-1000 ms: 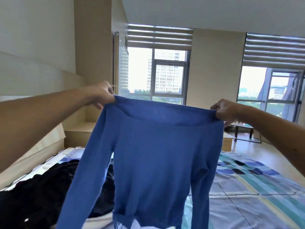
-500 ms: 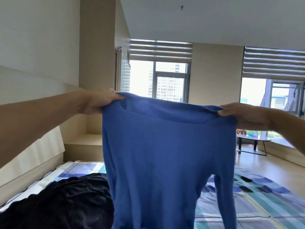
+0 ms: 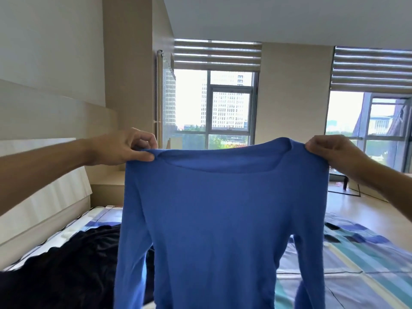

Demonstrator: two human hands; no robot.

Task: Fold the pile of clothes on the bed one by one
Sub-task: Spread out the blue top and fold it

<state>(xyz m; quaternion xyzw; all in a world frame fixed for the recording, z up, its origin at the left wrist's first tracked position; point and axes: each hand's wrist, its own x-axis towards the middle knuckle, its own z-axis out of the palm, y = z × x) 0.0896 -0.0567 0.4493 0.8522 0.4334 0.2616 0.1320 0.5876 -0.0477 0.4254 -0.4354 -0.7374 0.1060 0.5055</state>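
Note:
A blue long-sleeved top [image 3: 218, 219] hangs spread out in front of me, above the bed. My left hand [image 3: 124, 148] pinches its left shoulder between thumb and fingers. My right hand [image 3: 327, 148] grips its right shoulder. Both sleeves hang straight down along the body of the top. A pile of dark clothes [image 3: 66, 268] lies on the bed at the lower left, partly hidden behind the top.
The bed [image 3: 356, 264] has a blue, teal and white patchwork cover. A pale headboard [image 3: 44, 197] and wall run along the left. Windows with blinds are ahead. A small dark table [image 3: 347, 184] stands on the wooden floor at the right.
The top has turned its open neckline toward me and hangs wider between my hands. My fingers have shifted into a pinch at each shoulder. The view has tilted slightly.

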